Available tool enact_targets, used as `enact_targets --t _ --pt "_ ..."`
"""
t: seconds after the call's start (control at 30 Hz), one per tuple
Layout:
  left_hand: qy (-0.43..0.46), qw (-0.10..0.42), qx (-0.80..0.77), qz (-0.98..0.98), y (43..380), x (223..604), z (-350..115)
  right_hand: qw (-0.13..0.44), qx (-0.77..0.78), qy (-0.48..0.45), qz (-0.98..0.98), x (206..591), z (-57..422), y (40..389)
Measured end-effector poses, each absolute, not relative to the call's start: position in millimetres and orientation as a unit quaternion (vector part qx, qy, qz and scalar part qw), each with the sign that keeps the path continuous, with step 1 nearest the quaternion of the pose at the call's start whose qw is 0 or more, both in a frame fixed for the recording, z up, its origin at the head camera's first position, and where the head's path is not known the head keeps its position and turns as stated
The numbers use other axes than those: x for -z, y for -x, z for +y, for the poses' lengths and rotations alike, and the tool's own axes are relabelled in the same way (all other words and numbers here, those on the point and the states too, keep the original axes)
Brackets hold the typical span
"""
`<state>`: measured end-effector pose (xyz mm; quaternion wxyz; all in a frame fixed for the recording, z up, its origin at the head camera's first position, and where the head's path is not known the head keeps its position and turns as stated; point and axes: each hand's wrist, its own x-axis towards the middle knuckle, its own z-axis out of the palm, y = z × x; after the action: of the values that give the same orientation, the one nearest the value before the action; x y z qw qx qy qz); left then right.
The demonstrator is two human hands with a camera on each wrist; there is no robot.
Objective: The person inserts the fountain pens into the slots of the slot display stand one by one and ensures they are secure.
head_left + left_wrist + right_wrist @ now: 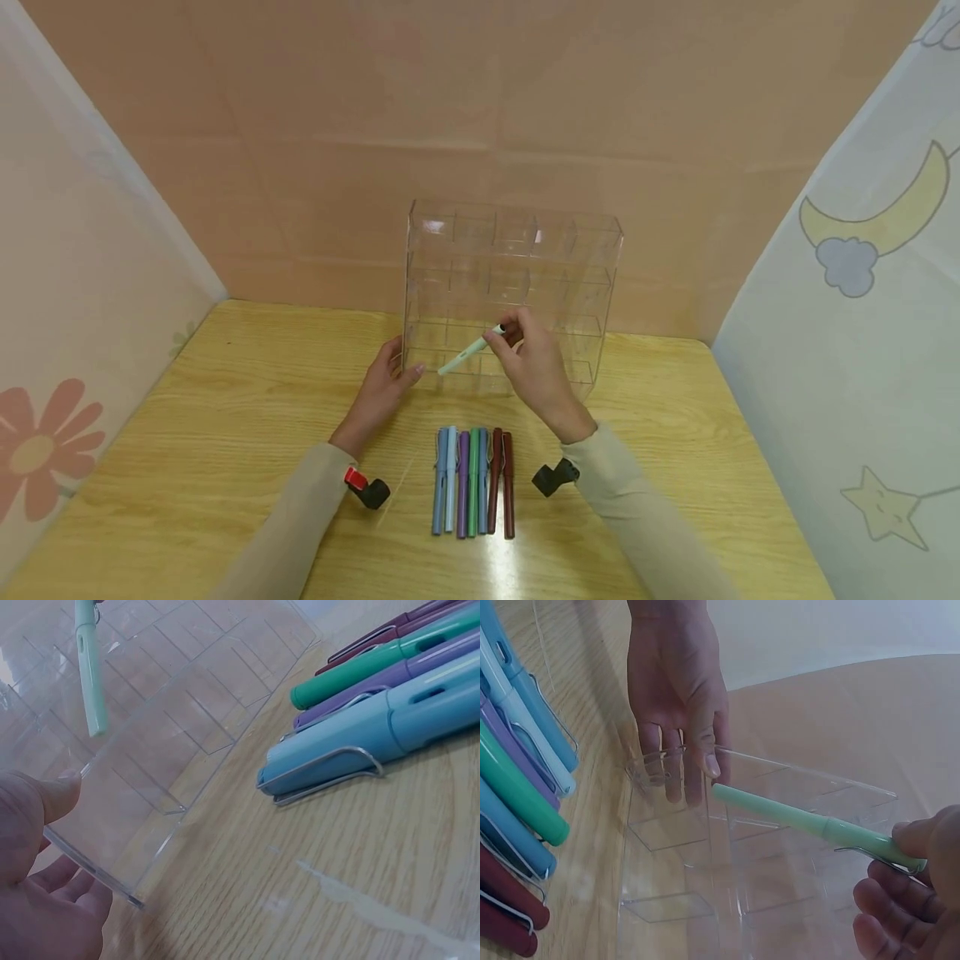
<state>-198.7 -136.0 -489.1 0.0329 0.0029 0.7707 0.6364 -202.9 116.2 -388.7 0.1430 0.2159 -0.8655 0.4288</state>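
Observation:
A clear plastic rack (510, 287) with rows of compartments stands upright on the table, facing me. My left hand (378, 392) holds its lower left edge, with the thumb at the front and the fingers along the outer side (71, 889). Between thumb and fingers, my right hand (542, 371) pinches a mint green pen (468, 351) by its clip end. The pen slants down to the left in front of the rack's lower rows, its other end close to my left thumb. In the right wrist view, the metal clip of the mint pen (810, 825) lies by my fingers.
Several capped pens (472, 483) lie side by side between my forearms: blue, light blue, purple, green and dark red. The wooden table (247, 400) ends at an orange-brown backdrop (315, 167). Printed side panels (862, 350) stand left and right.

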Motion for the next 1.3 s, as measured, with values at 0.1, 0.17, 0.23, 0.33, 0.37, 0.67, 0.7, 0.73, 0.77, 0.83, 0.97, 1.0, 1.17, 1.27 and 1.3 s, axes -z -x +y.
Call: enact_targets --t 0.1,0.17,0.23,0.33,0.37,0.67,0.7,0.73,0.77,0.83,0.97,1.0,1.17,1.27,1.3 --pt "0.002 0.035 -0.637 0.77 200 491 -135 0.144 -0.428 -0.212 -0.867 394 113 204" --pt "0.002 0.036 -0.637 0.77 200 492 -135 0.145 -0.429 -0.211 -0.866 396 111 204" --pt "0.002 0.035 -0.636 0.771 200 493 -134 0.14 -0.432 -0.208 -0.867 398 109 204" --pt "0.004 0.035 -0.635 0.771 199 492 -134 0.135 -0.428 -0.205 -0.87 401 107 203" --pt "0.004 0.034 -0.634 0.773 199 492 -134 0.135 -0.426 -0.204 -0.871 402 106 202" --pt "0.0 0.035 -0.633 0.773 200 491 -132 0.135 -0.395 -0.207 -0.885 415 100 202" --pt "0.001 0.036 -0.634 0.772 200 491 -132 0.132 -0.392 -0.207 -0.887 415 99 202" --pt "0.001 0.037 -0.635 0.772 200 491 -132 0.129 -0.389 -0.206 -0.888 416 98 201" --pt "-0.001 0.037 -0.635 0.772 200 492 -132 0.127 -0.386 -0.206 -0.89 416 97 201" --pt "-0.003 0.037 -0.633 0.773 200 492 -131 0.123 -0.38 -0.206 -0.893 417 95 200" --pt "-0.004 0.036 -0.631 0.775 200 493 -131 0.118 -0.373 -0.202 -0.898 421 92 199" --pt "-0.004 0.035 -0.632 0.775 200 493 -131 0.117 -0.373 -0.202 -0.898 422 91 199" --pt "0.002 0.032 -0.631 0.775 199 492 -132 0.114 -0.37 -0.209 -0.898 425 87 198" --pt "0.001 0.031 -0.63 0.776 198 492 -132 0.114 -0.368 -0.216 -0.897 427 85 198" --pt "0.002 0.03 -0.631 0.775 198 492 -132 0.114 -0.367 -0.218 -0.897 427 85 198"
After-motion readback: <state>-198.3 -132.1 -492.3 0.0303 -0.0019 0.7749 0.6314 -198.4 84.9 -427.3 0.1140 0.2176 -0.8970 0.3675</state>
